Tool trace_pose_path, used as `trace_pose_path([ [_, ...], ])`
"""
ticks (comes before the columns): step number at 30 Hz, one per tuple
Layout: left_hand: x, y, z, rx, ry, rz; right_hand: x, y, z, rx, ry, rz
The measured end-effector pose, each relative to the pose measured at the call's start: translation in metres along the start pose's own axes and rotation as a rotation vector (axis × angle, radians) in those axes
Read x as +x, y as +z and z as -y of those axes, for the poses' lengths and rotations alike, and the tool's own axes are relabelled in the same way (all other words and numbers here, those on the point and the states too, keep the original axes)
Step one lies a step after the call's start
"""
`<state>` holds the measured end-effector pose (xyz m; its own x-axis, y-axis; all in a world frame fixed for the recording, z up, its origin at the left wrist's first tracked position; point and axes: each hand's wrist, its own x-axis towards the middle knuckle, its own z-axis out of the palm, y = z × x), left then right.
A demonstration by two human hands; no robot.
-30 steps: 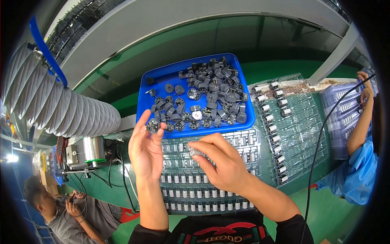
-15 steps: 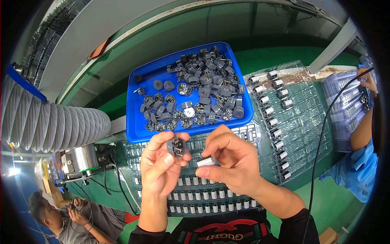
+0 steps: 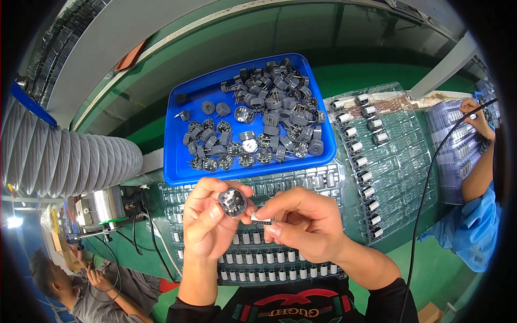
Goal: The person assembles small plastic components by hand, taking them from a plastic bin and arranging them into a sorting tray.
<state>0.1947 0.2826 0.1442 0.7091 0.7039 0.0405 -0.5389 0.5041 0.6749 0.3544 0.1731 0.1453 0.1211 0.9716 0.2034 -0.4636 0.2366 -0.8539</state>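
A round dark grey housing, its inner side with metal contacts turned up to view, is pinched between the thumb and fingers of my left hand. Just right of it, my right hand grips a small white-and-black electronic component with thumb and fingertips. The component lies sideways close to the housing's lower right edge; whether they touch I cannot tell. Behind my hands stands a blue tray of many similar grey housings, some showing metal pins. Below them, white components sit in rows in a clear plastic tray.
Another clear tray with white components lies to the right. A black cable hangs down before it. A grey flexible duct and a metal machine stand left. One person sits lower left; another person's arm is at right.
The white-and-black component has moved left toward the housing and been turned in my right fingers. The housing has tilted slightly. At right, the other person's hand has shifted left.
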Motion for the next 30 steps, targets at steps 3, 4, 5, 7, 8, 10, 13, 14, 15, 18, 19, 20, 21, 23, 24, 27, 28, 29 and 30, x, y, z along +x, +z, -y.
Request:
trace_pose_path([
  [3,0.000,0.002,0.002,-0.014,0.002,0.002,0.002,0.002,0.001,0.070,0.048,-0.072],
  [4,0.000,0.003,0.003,-0.021,0.005,-0.010,0.003,0.003,0.000,0.064,0.046,-0.070],
  [5,0.000,0.003,0.003,-0.024,0.009,-0.005,0.004,0.004,-0.004,0.080,0.010,-0.123],
  [7,-0.001,0.002,0.006,-0.054,-0.020,-0.058,0.007,0.001,-0.015,-0.004,-0.102,-0.199],
  [8,0.001,0.002,0.006,-0.058,-0.013,-0.051,0.009,0.000,-0.015,-0.012,-0.106,-0.194],
  [10,0.000,0.000,0.004,-0.089,-0.041,-0.045,0.008,0.000,-0.016,-0.225,-0.154,-0.238],
  [13,0.001,0.002,0.005,-0.103,-0.046,-0.012,0.007,0.002,-0.018,-0.277,-0.213,-0.288],
  [14,0.001,0.002,0.005,-0.109,-0.042,0.004,0.006,0.003,-0.017,-0.303,-0.267,-0.316],
  [15,0.001,0.002,0.005,-0.109,-0.038,0.005,0.008,0.001,-0.015,-0.303,-0.270,-0.312],
  [18,0.000,0.000,0.005,-0.051,-0.032,-0.011,0.011,0.000,-0.008,-0.526,-0.356,-0.237],
  [19,0.000,0.000,0.005,-0.036,-0.023,-0.003,0.011,0.004,-0.007,-0.472,-0.336,-0.273],
  [20,0.000,0.000,0.005,-0.020,-0.015,0.004,0.010,0.006,-0.008,-0.417,-0.314,-0.307],
  [21,0.000,0.000,0.004,-0.023,-0.012,0.006,0.010,0.005,-0.007,-0.420,-0.314,-0.305],
  [23,0.000,-0.002,0.003,-0.027,-0.032,-0.004,0.010,0.003,-0.007,-0.474,-0.369,-0.299],
  [24,-0.001,-0.002,0.002,-0.028,-0.031,-0.009,0.009,0.003,-0.006,-0.472,-0.364,-0.296],
  [27,-0.001,0.003,-0.003,0.039,-0.004,0.042,0.007,0.004,0.000,-0.509,-0.414,-0.224],
  [28,-0.002,0.004,-0.003,0.038,-0.010,0.034,0.009,0.004,0.001,-0.505,-0.406,-0.227],
  [29,-0.003,0.004,-0.003,0.042,-0.014,0.053,0.010,0.005,0.002,-0.563,-0.464,-0.221],
  [30,-0.002,0.005,-0.003,0.049,-0.013,0.076,0.012,0.004,0.002,-0.622,-0.528,-0.214],
])
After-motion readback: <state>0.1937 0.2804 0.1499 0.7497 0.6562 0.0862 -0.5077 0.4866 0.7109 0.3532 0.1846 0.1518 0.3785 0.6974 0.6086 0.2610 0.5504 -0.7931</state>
